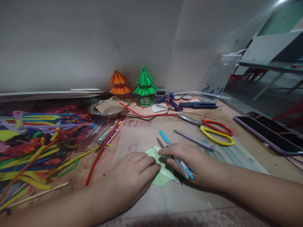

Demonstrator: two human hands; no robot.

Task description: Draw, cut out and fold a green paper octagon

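A light green piece of paper (pixel 161 179) with angled corners lies on the work surface, and a narrow clear ruler (pixel 163 162) rests across it. My left hand (pixel 133 171) lies over the paper's left side, fingers side by side and tips down on the paper and ruler; its thumb is hidden. In my right hand (pixel 189 159) a blue pen (pixel 164 136) sits between the fingers, its tip pointing up and away from the paper. The right index fingertip touches the ruler's far end. Just beyond that hand is a pale purple pen (pixel 193 139).
Scissors (pixel 213 129), a glue gun (pixel 170 101) and pliers (pixel 199 105) lie beyond my hands. A green paper tree (pixel 144 86) and an orange one (pixel 118 83) stand by the wall. Colourful strips (pixel 30 151) pile up left; a phone (pixel 267 134) and bottle (pixel 219 75) are right.
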